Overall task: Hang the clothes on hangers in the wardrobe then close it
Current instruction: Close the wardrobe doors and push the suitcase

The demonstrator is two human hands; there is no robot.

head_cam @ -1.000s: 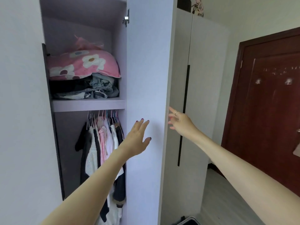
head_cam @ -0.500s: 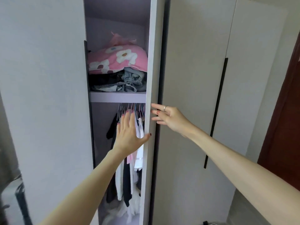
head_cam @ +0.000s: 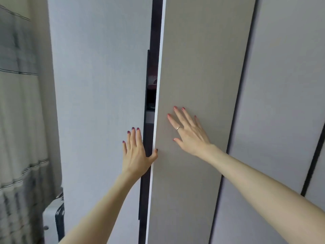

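- Since half a second ago the right door [head_cam: 193, 67] has swung nearly closed, so only a thin dark gap [head_cam: 152, 85] is left where the shelf and hanging clothes showed before.
- Both my hands have moved from the door's edge onto the flat fronts.
- My right hand [head_cam: 189, 132] lies flat on the right door, fingers straight and spread apart, holding nothing; a ring [head_cam: 179, 127] sits on one finger.
- My left hand [head_cam: 136, 152] lies flat on the left door [head_cam: 98, 85], its four fingers straight and close together, pointing up.
- My left thumb [head_cam: 155, 154] reaches across the gap and touches the white edge of the right door.
- Through the gap I can see a sliver of pink and dark fabric [head_cam: 152, 81] on the shelf; the hung clothes are hidden.
- Further right are more wardrobe doors [head_cam: 281, 85] with a dark handle strip [head_cam: 313, 164].
- Left of the wardrobe hangs a pale curtain [head_cam: 17, 103] with thin dark stripes.
- Low down beside it stands a white case [head_cam: 52, 219] with a dark edge.
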